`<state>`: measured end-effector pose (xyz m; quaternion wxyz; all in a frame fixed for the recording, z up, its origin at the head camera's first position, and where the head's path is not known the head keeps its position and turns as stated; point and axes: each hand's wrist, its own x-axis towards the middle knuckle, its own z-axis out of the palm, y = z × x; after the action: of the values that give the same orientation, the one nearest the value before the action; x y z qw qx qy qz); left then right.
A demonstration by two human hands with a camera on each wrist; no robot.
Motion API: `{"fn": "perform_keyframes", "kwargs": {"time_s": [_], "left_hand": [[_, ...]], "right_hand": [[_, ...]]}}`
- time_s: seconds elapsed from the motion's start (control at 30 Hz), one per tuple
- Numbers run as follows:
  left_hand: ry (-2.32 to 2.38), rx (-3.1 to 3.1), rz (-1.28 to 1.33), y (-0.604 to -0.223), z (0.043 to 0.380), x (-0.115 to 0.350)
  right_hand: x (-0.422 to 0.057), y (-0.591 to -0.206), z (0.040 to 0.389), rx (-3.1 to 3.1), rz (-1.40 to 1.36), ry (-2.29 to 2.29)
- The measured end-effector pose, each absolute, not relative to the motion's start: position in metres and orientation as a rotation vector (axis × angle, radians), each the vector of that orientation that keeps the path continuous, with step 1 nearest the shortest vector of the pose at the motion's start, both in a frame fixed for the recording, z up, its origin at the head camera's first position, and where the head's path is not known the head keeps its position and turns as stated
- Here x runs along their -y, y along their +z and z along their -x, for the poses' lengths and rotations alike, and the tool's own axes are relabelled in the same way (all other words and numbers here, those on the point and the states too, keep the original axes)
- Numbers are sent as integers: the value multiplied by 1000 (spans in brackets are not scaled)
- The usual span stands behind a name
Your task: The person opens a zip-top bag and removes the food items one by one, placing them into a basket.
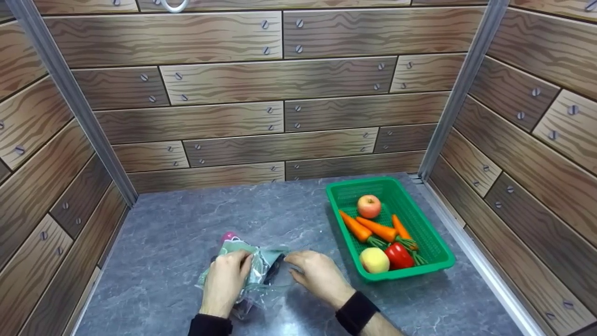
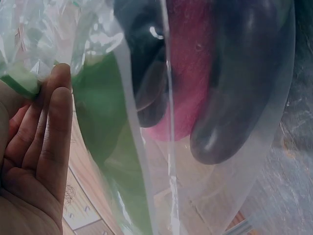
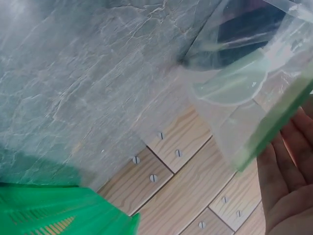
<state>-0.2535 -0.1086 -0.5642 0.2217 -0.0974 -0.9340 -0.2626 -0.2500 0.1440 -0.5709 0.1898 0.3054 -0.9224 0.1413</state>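
Observation:
A clear plastic bag with green areas (image 1: 267,257) lies low over the grey table in front of me. My left hand (image 1: 225,277) pinches its upper edge, where a green strip (image 2: 22,84) shows between thumb and fingers. Through the film in the left wrist view I see a long, dark purple eggplant-like thing (image 2: 239,93) and a pink thing (image 2: 188,73). My right hand (image 1: 322,275) holds the bag's right edge at the fingertips. In the right wrist view its fingers (image 3: 274,166) lie along the green edge strip (image 3: 274,122).
To the right stands a green plastic basket (image 1: 431,233). In it are a red apple (image 1: 369,206), several carrots (image 1: 357,228), a red bell pepper (image 1: 399,255) and a yellowish round fruit (image 1: 374,260). Wood-patterned walls (image 1: 224,84) enclose the table (image 1: 177,219).

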Motion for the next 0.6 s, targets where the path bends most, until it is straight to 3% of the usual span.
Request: {"fn": "perform_keyframes", "kwargs": {"time_s": [0.6], "left_hand": [[-773,2566,185,-574,270,147]], "right_hand": [[-99,-576,270,2763,-947,204]]}}
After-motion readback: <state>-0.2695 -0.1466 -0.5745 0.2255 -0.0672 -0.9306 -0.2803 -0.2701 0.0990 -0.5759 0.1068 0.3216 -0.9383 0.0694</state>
